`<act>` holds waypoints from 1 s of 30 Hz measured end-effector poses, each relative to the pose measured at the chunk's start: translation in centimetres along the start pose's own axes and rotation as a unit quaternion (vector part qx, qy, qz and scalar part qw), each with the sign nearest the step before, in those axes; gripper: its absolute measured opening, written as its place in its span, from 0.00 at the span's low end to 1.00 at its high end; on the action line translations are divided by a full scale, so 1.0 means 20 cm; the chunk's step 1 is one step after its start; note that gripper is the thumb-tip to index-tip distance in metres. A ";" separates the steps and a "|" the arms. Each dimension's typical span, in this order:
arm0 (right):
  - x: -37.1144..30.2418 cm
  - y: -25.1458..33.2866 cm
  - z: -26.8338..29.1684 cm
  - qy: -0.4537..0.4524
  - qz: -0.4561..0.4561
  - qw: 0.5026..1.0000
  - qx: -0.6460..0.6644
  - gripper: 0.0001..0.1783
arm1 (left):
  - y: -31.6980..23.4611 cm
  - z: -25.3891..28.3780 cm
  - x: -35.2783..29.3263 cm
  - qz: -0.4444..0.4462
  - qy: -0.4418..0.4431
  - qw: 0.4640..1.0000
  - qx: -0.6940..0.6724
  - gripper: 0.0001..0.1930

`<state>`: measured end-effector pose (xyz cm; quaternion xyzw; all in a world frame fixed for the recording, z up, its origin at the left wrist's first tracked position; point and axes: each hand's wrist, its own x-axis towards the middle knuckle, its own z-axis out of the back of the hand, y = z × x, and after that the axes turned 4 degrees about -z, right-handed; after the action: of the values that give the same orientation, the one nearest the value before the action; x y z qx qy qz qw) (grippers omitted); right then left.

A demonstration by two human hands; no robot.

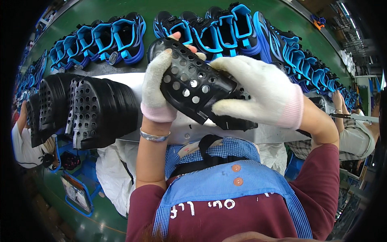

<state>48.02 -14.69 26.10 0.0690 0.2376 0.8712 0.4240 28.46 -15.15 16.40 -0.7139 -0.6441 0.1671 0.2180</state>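
Note:
In front of my chest I hold a black perforated plastic shoe insert (187, 78), tilted, its rounded end up and to the left. My left hand (158, 78), in a white glove with some bare fingertips showing, is closed around its left side. My right hand (258, 90), gloved in white with a pink cuff, grips the insert's right end between thumb and fingers. More black plastic (234, 122) shows below the right thumb; whether it is a second insert I cannot tell. To the left lie nested stacks of similar black inserts (107, 111) on the metal worktop.
Beyond my hands, rows of black and blue sports shoes (102, 38) stand on a green surface (153, 10), curving away right. A metal worktop edge (185, 135) runs before my apron. White plastic sheeting (115, 173) hangs below. Other people sit left (30, 141) and right (356, 139).

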 end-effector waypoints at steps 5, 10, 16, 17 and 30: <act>0.17 -0.01 -0.08 0.067 -0.066 0.995 0.034 0.31 | -0.01 0.12 0.03 -0.119 -0.038 0.991 0.051 0.21; 0.27 -0.02 -0.10 0.062 -0.078 0.994 0.051 0.24 | 0.00 0.14 0.12 -0.145 -0.118 0.980 0.069 0.19; 0.43 -0.15 -0.05 0.043 -0.042 0.994 -0.095 0.21 | -0.02 0.28 0.32 -0.122 -0.146 0.949 0.251 0.21; 0.45 -0.17 -0.03 0.033 -0.041 0.991 -0.126 0.22 | -0.03 0.32 0.36 -0.122 -0.153 0.920 0.341 0.22; 1.07 -0.36 0.11 0.212 -0.153 0.955 -0.141 0.29 | -0.14 0.74 1.00 -0.139 -0.072 0.633 0.758 0.22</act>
<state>40.29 6.46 22.98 -0.2153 0.2041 0.8154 0.4972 20.60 6.41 6.15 -0.1851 -0.3962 0.6148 0.6563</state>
